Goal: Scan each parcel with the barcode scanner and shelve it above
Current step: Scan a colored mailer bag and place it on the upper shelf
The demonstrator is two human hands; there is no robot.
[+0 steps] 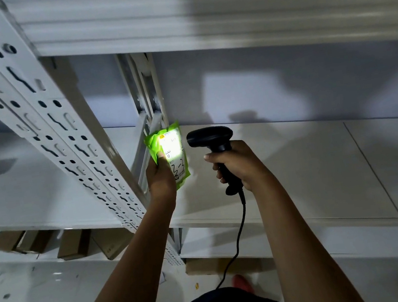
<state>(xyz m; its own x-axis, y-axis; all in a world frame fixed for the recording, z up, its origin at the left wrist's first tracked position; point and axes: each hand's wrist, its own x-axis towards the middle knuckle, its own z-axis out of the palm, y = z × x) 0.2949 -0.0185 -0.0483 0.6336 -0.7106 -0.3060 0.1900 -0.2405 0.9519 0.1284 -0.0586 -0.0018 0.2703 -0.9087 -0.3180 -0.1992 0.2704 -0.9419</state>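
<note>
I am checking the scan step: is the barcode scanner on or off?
On: a bright patch lights the green parcel where the barcode scanner, gripped by the right hand, points.

The parcel (172,154) at the centre of the frame is a thin green plastic pouch, glossy and slightly crinkled, with a smooth white paper-like label that glares under the light. Just right of it, the barcode scanner (210,137) is matt black plastic, and its cable (240,232) has a dull, rubbery black sheath. The perforated upright (67,142) on the left is white-painted metal with a satin sheen and the shelf (297,162) is a smooth, pale, low-gloss board, while at lower left sit matt brown cardboard boxes (73,243) above a glossy, reflective white floor (20,294).
</note>
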